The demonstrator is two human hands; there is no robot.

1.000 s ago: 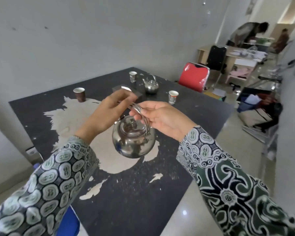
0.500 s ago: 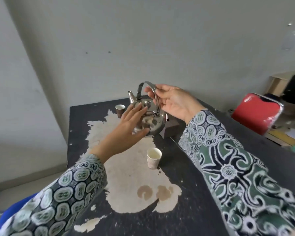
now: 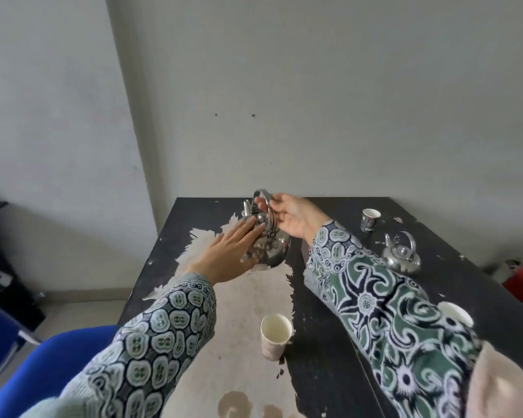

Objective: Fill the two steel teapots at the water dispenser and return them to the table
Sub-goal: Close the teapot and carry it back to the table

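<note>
Person at a black table (image 3: 329, 342) with a worn, pale patch down its middle, both hands on one steel teapot (image 3: 269, 245) near the table's far edge, toward its far left corner. The right hand (image 3: 296, 217) has its fingers curled round the raised bail handle and carries the pot; the left hand (image 3: 227, 254) lies with fingers extended and only slightly spread against the pot's near side and lid, steadying rather than clasping. The pot is tilted, spout pointing away toward the wall, and whether its base touches the tabletop cannot be told. A second steel teapot (image 3: 402, 256) stands upright nearer the right edge, well apart from the first, with a dark printed paper cup (image 3: 370, 220) beyond it at the far edge. A white paper cup (image 3: 276, 331) stands in the pale patch, nearer the person, and another white cup (image 3: 455, 312) is partly hidden behind the right sleeve. No water dispenser is in view, and neither pot's contents can be seen (lids are on). Judged from this, both pots are at the table and the held one is being set down or picked up; which stage of filling has been reached cannot be determined.
</note>
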